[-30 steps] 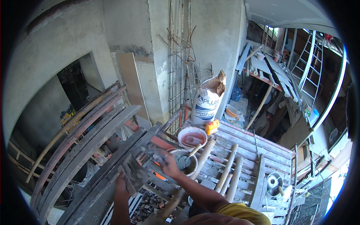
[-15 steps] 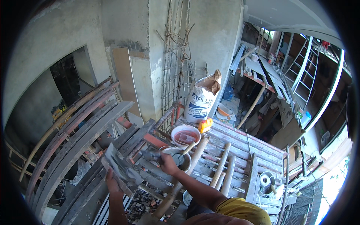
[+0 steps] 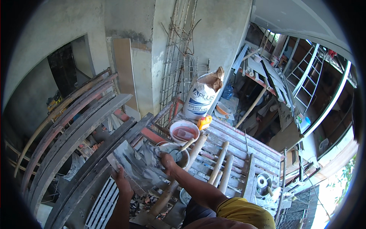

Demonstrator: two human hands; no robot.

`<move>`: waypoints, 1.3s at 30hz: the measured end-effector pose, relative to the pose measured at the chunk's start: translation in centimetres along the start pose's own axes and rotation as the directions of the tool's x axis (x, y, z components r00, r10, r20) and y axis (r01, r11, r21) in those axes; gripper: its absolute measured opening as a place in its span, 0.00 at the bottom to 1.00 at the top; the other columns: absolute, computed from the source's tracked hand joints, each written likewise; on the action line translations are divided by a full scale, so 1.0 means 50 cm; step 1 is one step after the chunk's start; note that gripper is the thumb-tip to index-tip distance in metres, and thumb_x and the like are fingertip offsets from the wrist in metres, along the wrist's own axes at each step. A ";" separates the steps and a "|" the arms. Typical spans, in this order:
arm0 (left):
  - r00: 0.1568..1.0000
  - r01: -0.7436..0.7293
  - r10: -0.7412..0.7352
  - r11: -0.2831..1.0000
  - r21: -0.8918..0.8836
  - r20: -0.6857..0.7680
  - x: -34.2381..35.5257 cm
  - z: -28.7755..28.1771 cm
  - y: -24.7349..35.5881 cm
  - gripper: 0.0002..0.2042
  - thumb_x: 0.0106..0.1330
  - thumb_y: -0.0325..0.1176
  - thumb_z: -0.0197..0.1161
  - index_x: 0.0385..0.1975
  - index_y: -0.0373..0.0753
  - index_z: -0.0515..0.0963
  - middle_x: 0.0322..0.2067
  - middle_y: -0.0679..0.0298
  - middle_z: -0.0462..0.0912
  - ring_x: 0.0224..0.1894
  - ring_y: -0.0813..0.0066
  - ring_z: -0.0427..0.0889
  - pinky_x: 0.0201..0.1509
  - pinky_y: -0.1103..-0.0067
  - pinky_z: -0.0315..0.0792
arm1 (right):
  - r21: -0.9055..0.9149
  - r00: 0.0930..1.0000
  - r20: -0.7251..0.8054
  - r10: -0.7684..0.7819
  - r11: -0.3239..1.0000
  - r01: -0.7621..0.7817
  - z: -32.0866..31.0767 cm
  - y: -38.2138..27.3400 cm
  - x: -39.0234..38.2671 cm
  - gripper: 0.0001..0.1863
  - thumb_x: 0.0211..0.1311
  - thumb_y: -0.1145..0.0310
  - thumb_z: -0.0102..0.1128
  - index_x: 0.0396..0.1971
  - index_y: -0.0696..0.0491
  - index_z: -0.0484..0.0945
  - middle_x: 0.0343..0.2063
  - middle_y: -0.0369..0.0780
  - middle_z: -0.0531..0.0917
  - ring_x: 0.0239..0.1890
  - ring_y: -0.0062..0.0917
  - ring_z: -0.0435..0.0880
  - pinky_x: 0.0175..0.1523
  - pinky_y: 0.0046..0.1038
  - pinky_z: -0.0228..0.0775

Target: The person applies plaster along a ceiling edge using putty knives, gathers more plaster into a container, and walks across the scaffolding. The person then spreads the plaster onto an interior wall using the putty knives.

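My left hand [image 3: 122, 181] grips the lower edge of a flat board [image 3: 121, 162] smeared with grey paste, holding it tilted. My right hand [image 3: 167, 162] is closed on a paste-covered trowel [image 3: 155, 151], whose blade is against or just over the board's right part; its outline blurs into the paste. Close behind that hand stands a bucket [image 3: 186, 160] of grey mix with a wooden handle [image 3: 188, 144] leaning out. A white bucket [image 3: 173, 128] behind it holds reddish liquid and a clear container [image 3: 185, 134].
An open paper sack [image 3: 199, 99] and a yellow jug [image 3: 204, 122] stand at the back of the slatted platform [image 3: 240, 139]. Round poles [image 3: 219, 162] lie across it. Long planks [image 3: 82, 131] run along the left, rubble [image 3: 143, 204] shows below. A ladder [image 3: 307, 76] leans at right.
The board has turned to lie flatter, showing more of its smeared face. My right hand has brought the trowel from beside the bucket down onto or close over the board.
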State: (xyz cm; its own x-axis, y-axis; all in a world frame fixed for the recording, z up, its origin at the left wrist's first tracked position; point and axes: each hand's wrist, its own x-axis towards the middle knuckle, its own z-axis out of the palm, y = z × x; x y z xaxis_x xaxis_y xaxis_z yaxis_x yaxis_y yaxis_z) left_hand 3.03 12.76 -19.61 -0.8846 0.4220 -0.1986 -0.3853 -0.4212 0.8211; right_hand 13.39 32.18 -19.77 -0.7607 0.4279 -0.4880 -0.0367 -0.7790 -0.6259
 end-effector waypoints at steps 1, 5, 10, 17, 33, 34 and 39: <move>0.997 0.051 -0.049 0.998 -0.031 0.056 -0.004 0.012 0.004 0.32 0.67 0.38 0.56 0.66 0.34 0.52 0.62 0.51 0.60 0.62 0.57 0.62 0.65 0.67 0.56 | 0.004 1.000 -0.010 -0.002 1.000 0.002 -0.026 0.001 0.018 0.14 0.67 0.69 0.39 0.41 0.58 0.75 0.34 0.41 0.83 0.33 0.29 0.84 0.40 0.35 0.79; 0.995 -0.080 0.080 0.997 0.007 0.066 0.006 -0.010 0.019 0.31 0.68 0.36 0.55 0.66 0.31 0.50 0.62 0.47 0.59 0.62 0.57 0.62 0.65 0.67 0.56 | 0.073 0.988 -0.125 -0.089 0.992 0.099 -0.036 -0.001 0.019 0.11 0.66 0.66 0.46 0.40 0.55 0.76 0.31 0.38 0.82 0.29 0.27 0.81 0.35 0.29 0.75; 0.855 -0.465 0.518 0.775 0.427 -0.008 0.014 -0.017 0.016 0.31 0.70 0.37 0.51 0.65 0.27 0.48 0.61 0.41 0.58 0.62 0.57 0.63 0.64 0.67 0.59 | -0.020 0.997 -0.069 -0.034 0.999 0.033 -0.038 -0.011 -0.003 0.11 0.64 0.71 0.45 0.41 0.56 0.75 0.36 0.41 0.81 0.36 0.30 0.80 0.45 0.34 0.74; 0.678 -0.735 0.291 0.272 0.621 0.674 -0.025 -0.071 -0.036 0.23 0.67 0.28 0.50 0.61 0.28 0.56 0.53 0.39 0.69 0.54 0.49 0.73 0.57 0.65 0.67 | 0.114 0.978 0.201 0.051 0.991 -0.075 0.035 0.030 -0.045 0.15 0.65 0.70 0.42 0.47 0.56 0.75 0.39 0.40 0.82 0.41 0.29 0.82 0.53 0.32 0.73; 0.960 -0.234 0.271 0.660 0.714 0.064 0.054 -0.076 0.019 0.21 0.71 0.37 0.47 0.58 0.29 0.63 0.50 0.49 0.76 0.50 0.53 0.77 0.53 0.64 0.71 | 0.174 0.876 0.204 -0.437 0.897 0.407 -0.010 -0.027 -0.059 0.13 0.60 0.78 0.55 0.46 0.57 0.76 0.42 0.37 0.81 0.45 0.25 0.80 0.52 0.29 0.69; 0.998 -0.029 0.051 0.917 0.399 -0.045 0.066 -0.089 0.017 0.20 0.71 0.37 0.45 0.59 0.33 0.63 0.54 0.50 0.72 0.52 0.56 0.75 0.54 0.64 0.69 | -0.062 0.804 0.275 -0.527 0.825 0.562 -0.016 -0.021 -0.051 0.11 0.62 0.78 0.54 0.45 0.57 0.75 0.42 0.36 0.81 0.45 0.25 0.79 0.52 0.30 0.70; 0.868 0.483 -0.481 0.876 0.020 0.125 0.036 -0.098 0.045 0.21 0.71 0.41 0.43 0.59 0.36 0.64 0.53 0.52 0.73 0.52 0.55 0.76 0.58 0.62 0.69 | -0.460 0.270 0.730 -0.627 -0.159 0.874 0.039 -0.009 -0.107 0.23 0.47 0.83 0.55 0.48 0.55 0.73 0.45 0.43 0.80 0.46 0.40 0.79 0.49 0.36 0.72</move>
State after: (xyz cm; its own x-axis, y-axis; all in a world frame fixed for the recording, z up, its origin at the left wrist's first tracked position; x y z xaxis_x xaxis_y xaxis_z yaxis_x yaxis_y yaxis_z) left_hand -0.70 8.62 -20.75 -0.5494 0.6689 -0.5007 -0.7591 -0.1491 0.6337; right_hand 16.18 29.34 -15.70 -0.6559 0.2695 0.7051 -0.3609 0.7085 -0.6064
